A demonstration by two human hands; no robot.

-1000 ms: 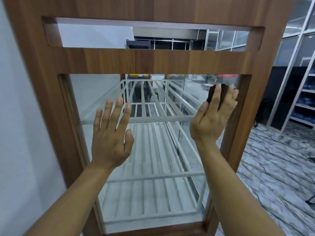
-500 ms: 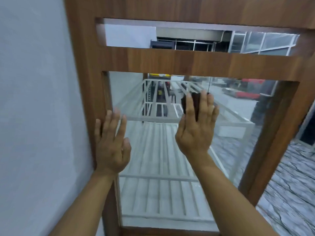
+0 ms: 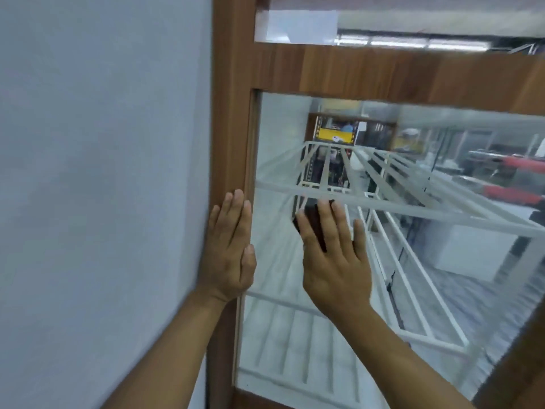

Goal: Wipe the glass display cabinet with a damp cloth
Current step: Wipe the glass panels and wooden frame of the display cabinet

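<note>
The display cabinet has a brown wooden frame (image 3: 231, 128) around a large glass pane (image 3: 280, 160). White wire shelves (image 3: 427, 211) show through the glass. My right hand (image 3: 334, 258) lies flat on the pane near its left side, pressing a dark cloth (image 3: 311, 222) against the glass; only part of the cloth shows between the fingers. My left hand (image 3: 231, 249) rests flat and spread on the frame's left upright, with nothing in it.
A pale grey wall (image 3: 103, 172) stands directly left of the cabinet. A narrow upper glass strip (image 3: 298, 28) sits above a wooden crossbar (image 3: 383, 75). Reflections of shelving and red objects show in the pane at right.
My right hand has slid the cloth leftward across the glass, from the right edge to near the left edge. The left hand has shifted from the pane onto the left frame. The view has turned left.
</note>
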